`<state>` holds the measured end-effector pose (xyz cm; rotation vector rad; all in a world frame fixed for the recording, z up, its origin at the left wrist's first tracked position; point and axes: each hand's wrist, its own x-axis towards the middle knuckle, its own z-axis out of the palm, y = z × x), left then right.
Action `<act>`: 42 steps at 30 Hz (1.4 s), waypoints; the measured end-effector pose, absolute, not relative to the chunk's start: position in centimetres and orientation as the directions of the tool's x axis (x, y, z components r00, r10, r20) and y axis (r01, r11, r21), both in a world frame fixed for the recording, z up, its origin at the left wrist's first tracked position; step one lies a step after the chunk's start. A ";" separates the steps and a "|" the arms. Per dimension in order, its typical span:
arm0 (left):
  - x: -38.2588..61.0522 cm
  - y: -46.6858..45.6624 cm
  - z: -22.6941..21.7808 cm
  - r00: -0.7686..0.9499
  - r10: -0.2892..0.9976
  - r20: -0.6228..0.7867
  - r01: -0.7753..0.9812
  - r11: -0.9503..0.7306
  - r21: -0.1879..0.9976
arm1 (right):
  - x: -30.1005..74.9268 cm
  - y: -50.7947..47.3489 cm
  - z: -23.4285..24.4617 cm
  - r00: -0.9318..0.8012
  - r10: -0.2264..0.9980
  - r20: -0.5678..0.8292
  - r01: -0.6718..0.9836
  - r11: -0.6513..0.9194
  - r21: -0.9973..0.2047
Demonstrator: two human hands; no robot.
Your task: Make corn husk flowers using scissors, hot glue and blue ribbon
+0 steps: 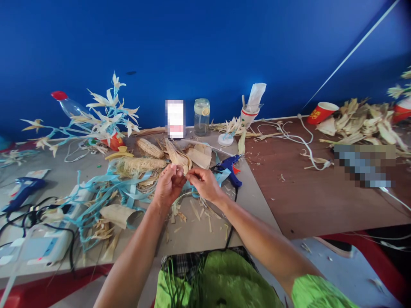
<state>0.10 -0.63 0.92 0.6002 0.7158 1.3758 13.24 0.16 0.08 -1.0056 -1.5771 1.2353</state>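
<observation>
In the head view my left hand (pixel 170 183) and my right hand (pixel 204 183) meet over the middle of the table, fingertips pinched close together. What they pinch is too small and too hidden to make out. Right behind the fingers a pale dried corn husk (pixel 177 156) fans upward; whether it is held or just lies there, I cannot tell. To the left are a bare corn cob (pixel 150 148) and another cob (pixel 141 164) wrapped in fibres. Beside my right hand lies a blue glue gun (pixel 228 167) with a red trigger. Light blue ribbon strips (pixel 105 190) tangle left of my left hand.
Husk flowers on blue stems (pixel 107 107) stand back left. A phone (pixel 175 119), a glass jar (pixel 201 117) and a paper cup (pixel 249 115) line the blue wall. Left are a second glue gun (pixel 25 190) and a power strip (pixel 45 246). A husk pile (pixel 359 122) lies right.
</observation>
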 end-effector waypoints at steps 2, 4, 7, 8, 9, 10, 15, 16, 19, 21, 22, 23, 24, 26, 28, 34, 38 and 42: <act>0.2 -0.6 1.0 0.020 0.992 -0.124 -0.637 0.109 0.763 | 13.3 0.3 -0.1 -0.284 0.948 0.143 0.077 0.171 -0.982; 0.3 -0.6 1.1 0.000 0.993 -0.114 -0.605 0.091 0.791 | 13.4 0.5 -0.2 -0.262 0.956 0.136 0.063 0.157 -0.986; 0.5 -0.5 1.0 -0.017 0.997 -0.071 -0.591 0.047 0.805 | 13.6 0.7 -0.2 -0.243 0.961 0.135 0.038 0.148 -0.988; 0.5 -0.4 0.9 -0.021 0.998 -0.065 -0.595 0.040 0.803 | 13.6 0.6 -0.2 -0.243 0.961 0.135 0.038 0.148 -0.988; 0.5 -0.3 0.8 -0.028 0.997 -0.066 -0.598 0.036 0.801 | 13.6 0.6 -0.1 -0.247 0.960 0.133 0.044 0.148 -0.988; 0.5 -0.2 0.8 -0.037 0.997 -0.074 -0.597 0.037 0.801 | 13.6 0.6 0.0 -0.251 0.959 0.132 0.052 0.149 -0.987; 0.4 0.0 0.5 -0.097 0.987 -0.129 -0.547 0.055 0.836 | 13.6 0.4 0.2 -0.259 0.957 0.133 0.074 0.157 -0.985; 0.4 0.0 0.4 -0.101 0.987 -0.127 -0.542 0.053 0.839 | 13.6 0.4 0.1 -0.258 0.957 0.133 0.074 0.157 -0.985; 0.3 0.0 0.3 -0.091 0.990 -0.106 -0.547 0.040 0.836 | 13.6 0.5 0.0 -0.256 0.957 0.134 0.069 0.156 -0.985; 0.3 0.0 0.3 -0.074 0.993 -0.097 -0.550 0.040 0.834 | 13.6 0.6 0.0 -0.255 0.957 0.138 0.063 0.159 -0.985; 0.3 0.0 0.2 -0.066 0.993 -0.094 -0.550 0.042 0.834 | 13.6 0.6 0.0 -0.254 0.957 0.140 0.060 0.161 -0.985; 0.3 0.0 0.2 -0.058 0.994 -0.090 -0.548 0.044 0.836 | 13.6 0.6 0.0 -0.255 0.957 0.140 0.059 0.160 -0.985; 0.3 0.0 0.2 -0.051 0.995 -0.086 -0.545 0.045 0.838 | 13.7 0.6 0.0 -0.256 0.957 0.138 0.056 0.158 -0.986; 0.4 -0.1 0.2 -0.047 0.996 -0.071 -0.535 0.035 0.844 | 13.7 0.6 0.1 -0.256 0.957 0.133 0.048 0.150 -0.987; 0.6 -0.2 0.2 -0.059 0.997 -0.052 -0.520 0.014 0.854 | 13.7 0.6 0.1 -0.257 0.958 0.129 0.040 0.144 -0.989; 0.8 -0.3 0.0 -0.081 0.996 -0.049 -0.449 0.007 0.893 | 13.7 0.6 0.1 -0.245 0.962 0.118 0.027 0.128 -0.991; 0.8 -0.3 0.0 -0.090 0.995 -0.053 -0.452 0.007 0.892 | 13.6 0.7 -0.1 -0.244 0.963 0.110 0.018 0.118 -0.993; 0.8 -0.4 0.4 -0.097 0.993 -0.066 -0.484 0.011 0.875 | 13.5 0.8 -0.3 -0.245 0.965 0.098 0.019 0.106 -0.994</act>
